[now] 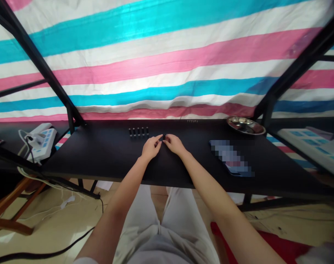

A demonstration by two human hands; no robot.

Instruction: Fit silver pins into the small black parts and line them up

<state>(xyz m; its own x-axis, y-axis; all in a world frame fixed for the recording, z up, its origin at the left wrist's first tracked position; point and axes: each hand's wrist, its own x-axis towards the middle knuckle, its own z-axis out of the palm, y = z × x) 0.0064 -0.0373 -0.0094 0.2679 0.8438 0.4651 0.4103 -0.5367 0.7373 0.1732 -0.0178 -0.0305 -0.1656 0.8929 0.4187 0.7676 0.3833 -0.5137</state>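
Observation:
My left hand (151, 146) and my right hand (174, 144) meet near the middle of the black tabletop (101, 154), fingertips almost touching. Between them is a tiny dark piece (164, 137), too small to name. The left thumb and index finger close in a pinch at it. On my right hand the fingers are curled, with the thumb reaching toward the same spot; what they grip is hidden. Just left of and beyond my left hand stand several small black cylinders (138, 131) with pale tops, in a row.
Several tiny pale pieces (192, 121) line the back edge. A shiny metal dish (246, 126) sits at the back right, nearer me a blurred-out flat blue object (231, 158). Black frame posts (40, 66) flank the table before a striped sheet (167, 66). Power strips (44, 141) lie left.

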